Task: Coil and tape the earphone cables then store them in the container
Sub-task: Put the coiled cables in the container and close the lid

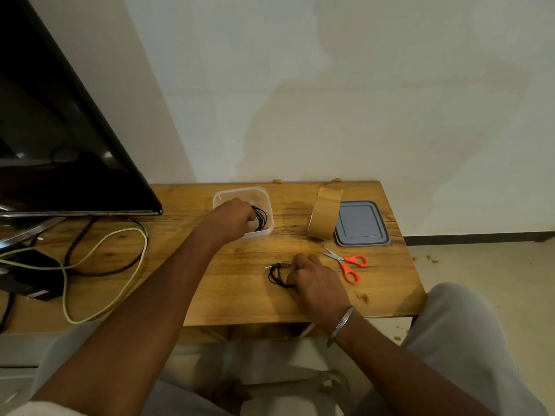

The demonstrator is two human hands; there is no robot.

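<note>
**Now: one coil in the tub, one coil on the worktop**

From my remote seat I see both hands down on the wooden worktop (pixel 228 289). Left hand (pixel 232 219) reaches into the clear plastic container (pixel 267 232) at the back, fingers curled shut around a black coiled earphone cable (pixel 261 218); the coil sits inside the container against its right wall. Right hand (pixel 313 280) rests nearer the front edge, fingers closed on a second black cable bundle (pixel 277 276) lying on the wood, its plug end poking out to the left. A metal bangle (pixel 342 325) circles the right wrist.

Brown tape roll (pixel 325 216) stands on edge just right of the container, touching the grey lid (pixel 362 223), which lies flat beside it. Orange-handled scissors (pixel 348 265) lie closed, just right of the right hand, in front of the lid.

Far left: a dark screen (pixel 60 130), with black and pale yellow-green loose leads (pixel 132 265) trailing over the adjoining surface.
</note>
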